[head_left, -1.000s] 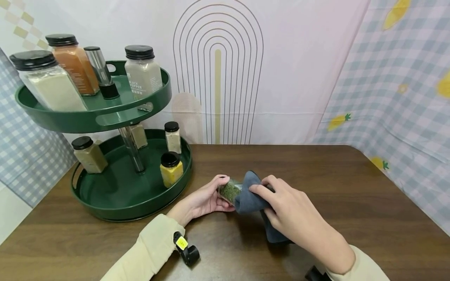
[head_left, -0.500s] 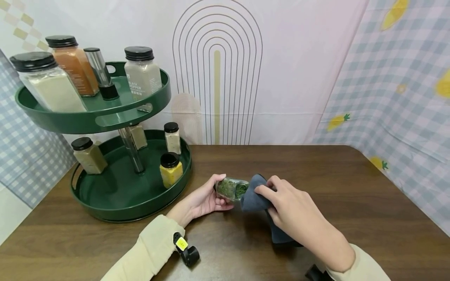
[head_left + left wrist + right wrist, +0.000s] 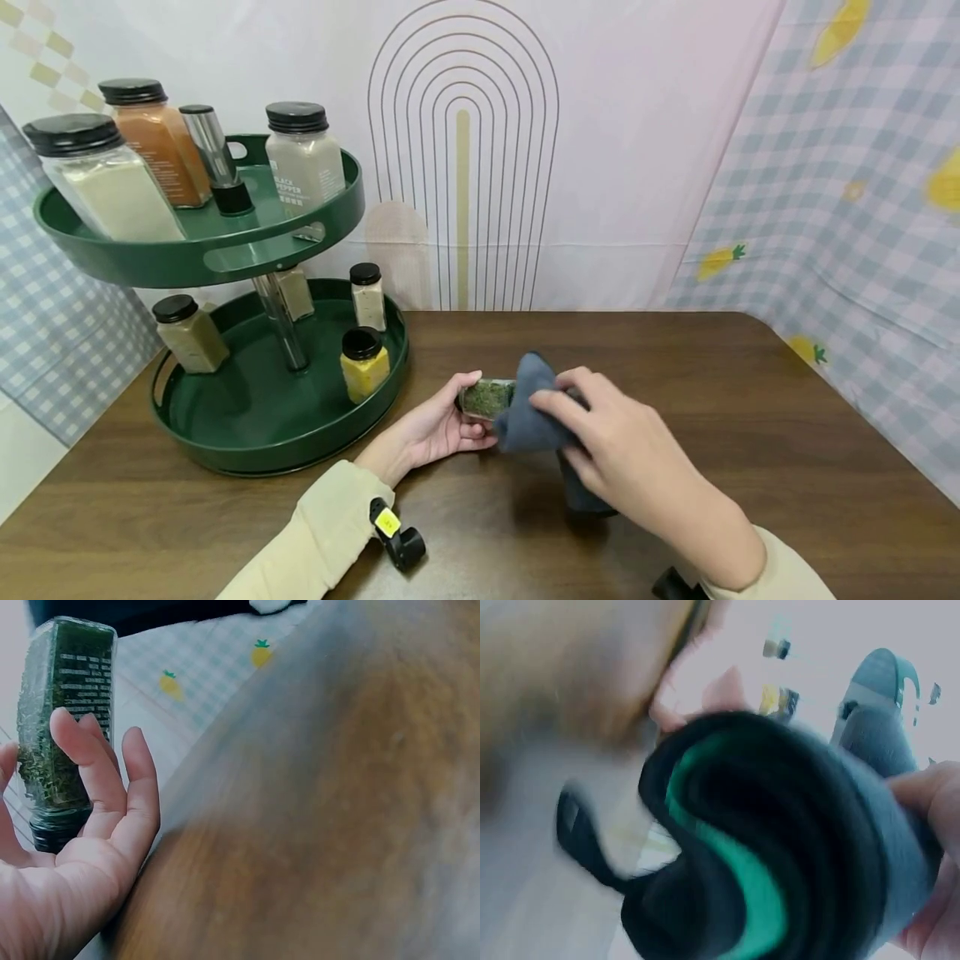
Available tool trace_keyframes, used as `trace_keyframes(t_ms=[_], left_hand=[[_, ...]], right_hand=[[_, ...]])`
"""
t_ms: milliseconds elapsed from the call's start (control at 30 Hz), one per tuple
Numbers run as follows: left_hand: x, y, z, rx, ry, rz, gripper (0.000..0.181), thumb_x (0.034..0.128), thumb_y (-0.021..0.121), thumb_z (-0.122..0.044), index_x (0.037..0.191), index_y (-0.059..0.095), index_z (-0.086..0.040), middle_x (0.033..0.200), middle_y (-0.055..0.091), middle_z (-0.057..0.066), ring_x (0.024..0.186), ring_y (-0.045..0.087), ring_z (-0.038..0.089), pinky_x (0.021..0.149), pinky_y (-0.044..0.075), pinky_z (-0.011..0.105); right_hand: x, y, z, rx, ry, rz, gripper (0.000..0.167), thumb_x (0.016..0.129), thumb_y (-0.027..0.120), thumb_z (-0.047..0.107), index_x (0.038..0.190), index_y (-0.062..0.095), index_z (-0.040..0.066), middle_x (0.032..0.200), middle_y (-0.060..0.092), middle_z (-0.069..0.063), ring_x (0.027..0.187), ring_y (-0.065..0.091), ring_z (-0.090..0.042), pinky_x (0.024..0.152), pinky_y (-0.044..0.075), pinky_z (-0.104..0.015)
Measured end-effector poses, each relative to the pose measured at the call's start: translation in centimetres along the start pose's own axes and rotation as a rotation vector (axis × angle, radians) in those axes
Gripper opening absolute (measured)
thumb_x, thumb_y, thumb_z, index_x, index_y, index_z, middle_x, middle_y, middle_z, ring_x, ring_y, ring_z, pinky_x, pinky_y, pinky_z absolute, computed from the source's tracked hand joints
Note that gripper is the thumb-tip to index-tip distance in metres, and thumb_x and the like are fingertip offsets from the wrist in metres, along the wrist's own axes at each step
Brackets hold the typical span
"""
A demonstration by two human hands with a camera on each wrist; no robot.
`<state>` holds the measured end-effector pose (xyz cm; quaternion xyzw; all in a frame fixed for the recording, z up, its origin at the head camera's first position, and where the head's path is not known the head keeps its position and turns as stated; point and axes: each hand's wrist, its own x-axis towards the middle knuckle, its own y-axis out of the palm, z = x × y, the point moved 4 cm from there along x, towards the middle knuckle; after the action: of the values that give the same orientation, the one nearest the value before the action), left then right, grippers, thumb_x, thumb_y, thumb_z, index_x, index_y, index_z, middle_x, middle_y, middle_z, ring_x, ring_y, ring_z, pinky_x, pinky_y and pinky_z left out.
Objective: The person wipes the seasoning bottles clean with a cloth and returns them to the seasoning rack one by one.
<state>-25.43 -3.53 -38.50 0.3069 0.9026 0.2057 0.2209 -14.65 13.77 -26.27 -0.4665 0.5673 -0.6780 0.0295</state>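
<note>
My left hand (image 3: 442,425) holds a small glass jar of green dried herbs (image 3: 483,399) on its side above the table. In the left wrist view the fingers curl about the jar (image 3: 67,712) near its dark lid (image 3: 58,829), and printed lines show on one face. A folded blue-grey cloth (image 3: 531,412) is gripped in my right hand (image 3: 622,442) and covers the jar's base end in the head view. Close up in the right wrist view, the cloth (image 3: 840,825) shows dark folds, a green inner strip and a loop; motion blurs it.
A green two-tier round stand (image 3: 247,454) occupies the left. Large black-lidded jars (image 3: 307,167) and a metal cylinder (image 3: 213,154) are on its upper tier. Several smaller spice jars (image 3: 365,367) stand on the lower one. Patterned fabric (image 3: 600,167) hangs behind the brown table (image 3: 712,400).
The right hand with the cloth moves right off the jar, then back left over its base end. The left hand shifts slightly left with the jar and turns it a little.
</note>
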Motion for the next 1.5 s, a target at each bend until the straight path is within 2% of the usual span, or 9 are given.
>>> trace_keyframes(t_ms=[100,167,500,667,767,867,967,1033,1500], left_hand=[[0.0,0.0,0.1,0.006,0.0,0.005,0.04,0.0937,0.038,-0.045,0.109,0.046,-0.009,0.079,0.059,0.002,0.057,0.054,0.002,0.074,0.053,0.027],[0.0,0.1,0.1,0.013,0.001,0.003,0.04,0.0934,0.038,-0.045,0.109,0.046,-0.009,0.079,0.058,0.002,0.057,0.053,0.003,0.074,0.053,0.028],[0.1,0.2,0.0,0.06,-0.009,0.005,0.039,0.0924,0.037,-0.042,0.109,0.044,-0.007,0.07,0.054,0.002,0.05,0.05,0.003,0.078,0.053,0.031],[0.1,0.3,0.0,0.064,-0.012,-0.005,0.039,0.0921,0.037,-0.042,0.109,0.044,-0.007,0.071,0.055,0.003,0.05,0.051,0.003,0.079,0.053,0.031],[0.0,0.2,0.0,0.05,-0.007,-0.014,0.041,0.0922,0.039,-0.043,0.11,0.043,-0.007,0.073,0.054,0.003,0.052,0.051,0.004,0.08,0.053,0.032],[0.0,0.2,0.1,0.041,-0.007,-0.015,0.041,0.0926,0.039,-0.044,0.11,0.044,-0.007,0.075,0.055,0.003,0.054,0.052,0.004,0.078,0.053,0.031],[0.0,0.2,0.2,0.038,-0.013,-0.001,0.04,0.0933,0.039,-0.043,0.109,0.046,-0.007,0.076,0.059,0.003,0.055,0.054,0.004,0.077,0.054,0.03],[0.0,0.3,0.2,0.039,-0.016,0.008,0.04,0.0935,0.039,-0.043,0.109,0.046,-0.007,0.076,0.06,0.003,0.055,0.054,0.004,0.077,0.054,0.03],[0.1,0.1,0.1,0.066,-0.013,0.003,0.037,0.0915,0.038,-0.04,0.109,0.044,-0.007,0.078,0.057,0.003,0.054,0.052,0.003,0.077,0.053,0.03]], right_hand=[[0.0,0.7,0.6,0.029,-0.098,0.02,0.05,0.062,0.077,0.003,0.106,0.064,0.02,0.103,0.055,-0.004,0.084,0.056,-0.015,0.057,0.05,-0.028],[-0.1,1.1,0.6,0.01,-0.092,0.05,0.051,0.059,0.078,0.001,0.103,0.065,0.022,0.101,0.054,-0.002,0.082,0.053,-0.014,0.054,0.047,-0.026],[-0.5,1.3,-1.1,-0.135,0.133,0.139,0.039,0.063,0.074,0.002,0.097,0.068,0.021,0.093,0.052,-0.004,0.08,0.05,-0.018,0.046,0.04,-0.026],[-0.5,0.4,-1.6,-0.138,0.225,0.061,0.041,0.065,0.071,0.0,0.102,0.064,0.015,0.096,0.053,-0.008,0.083,0.053,-0.023,0.043,0.04,-0.029],[-0.3,-0.1,-1.3,-0.074,0.205,-0.03,0.046,0.064,0.073,-0.002,0.106,0.061,0.013,0.101,0.053,-0.01,0.086,0.054,-0.024,0.046,0.045,-0.031],[-0.1,-0.1,-0.6,0.0,0.105,-0.094,0.047,0.062,0.073,-0.003,0.105,0.062,0.013,0.104,0.054,-0.01,0.088,0.056,-0.023,0.051,0.049,-0.032],[0.0,0.4,0.1,0.039,-0.001,-0.091,0.044,0.061,0.072,-0.004,0.1,0.064,0.016,0.103,0.055,-0.007,0.085,0.056,-0.019,0.051,0.049,-0.028],[0.0,0.9,0.4,0.047,-0.032,-0.07,0.042,0.06,0.07,-0.004,0.096,0.065,0.018,0.101,0.055,-0.005,0.083,0.054,-0.016,0.049,0.046,-0.025],[-0.3,1.3,-0.4,-0.05,0.087,0.055,0.037,0.061,0.064,-0.006,0.085,0.062,0.022,0.092,0.05,0.001,0.077,0.047,-0.013,0.042,0.028,-0.018]])
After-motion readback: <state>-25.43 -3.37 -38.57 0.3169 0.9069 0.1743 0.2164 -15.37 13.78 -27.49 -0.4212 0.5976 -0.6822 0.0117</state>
